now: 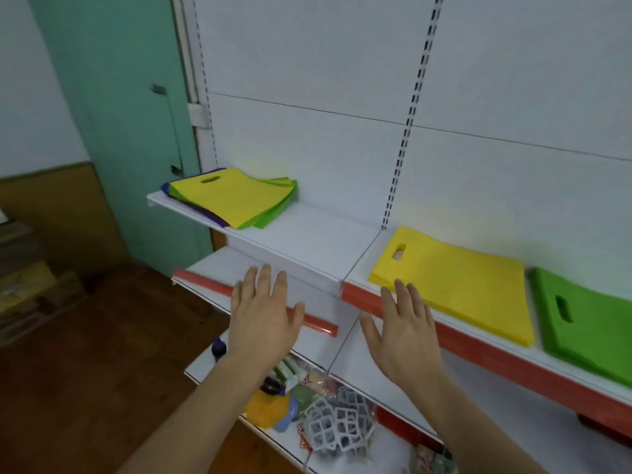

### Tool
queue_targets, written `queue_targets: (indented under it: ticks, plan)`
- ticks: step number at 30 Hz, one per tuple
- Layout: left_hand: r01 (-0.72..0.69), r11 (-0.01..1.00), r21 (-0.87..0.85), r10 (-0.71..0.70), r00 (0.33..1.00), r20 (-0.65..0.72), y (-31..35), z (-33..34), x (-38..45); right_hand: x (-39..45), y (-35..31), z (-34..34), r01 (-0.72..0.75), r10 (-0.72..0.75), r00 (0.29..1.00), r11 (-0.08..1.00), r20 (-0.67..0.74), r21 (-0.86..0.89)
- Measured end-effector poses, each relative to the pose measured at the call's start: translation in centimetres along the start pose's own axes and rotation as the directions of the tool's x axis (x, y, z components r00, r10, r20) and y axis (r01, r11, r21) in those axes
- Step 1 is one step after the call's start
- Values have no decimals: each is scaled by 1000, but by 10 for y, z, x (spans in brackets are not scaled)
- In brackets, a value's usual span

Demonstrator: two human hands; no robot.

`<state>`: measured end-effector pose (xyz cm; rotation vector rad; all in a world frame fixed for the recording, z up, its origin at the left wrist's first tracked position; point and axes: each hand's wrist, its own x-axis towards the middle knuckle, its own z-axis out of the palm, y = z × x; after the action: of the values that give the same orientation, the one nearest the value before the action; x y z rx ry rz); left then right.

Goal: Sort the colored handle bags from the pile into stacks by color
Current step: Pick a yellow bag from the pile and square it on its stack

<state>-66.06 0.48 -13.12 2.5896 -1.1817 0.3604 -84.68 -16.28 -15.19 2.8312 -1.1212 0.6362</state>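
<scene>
1. Both our hands hover open and hold nothing, left hand [263,316] and right hand [400,331], below the shelf [307,241].
2. The pile [232,196] lies up and to the left on the shelf, nearer our left hand, its long axis running diagonally toward the wall.
3. A yellow bag tops it, with green and what looks like purple beneath.
4. The yellow stack [455,285] and green stack [588,330] sit to the right.

Bags laid out along one shelf

A mixed pile [236,196] is set at the shelf's [307,241] left end; two sorted stacks [455,285] [588,323] are placed side by side at right. Both hands [263,313] [403,326] are held before the shelf, lower centre.
</scene>
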Motion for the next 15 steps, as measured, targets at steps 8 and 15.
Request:
queue_targets:
  ticks: [8,15]
  plan:
    - [111,993,37,-112,994,20,-110,6,35,74,-106,56,118,-120,993,990,18,73]
    - [106,988,113,-111,993,41,-185,9,117,169,-177,102,122,-122,992,978,-8,168]
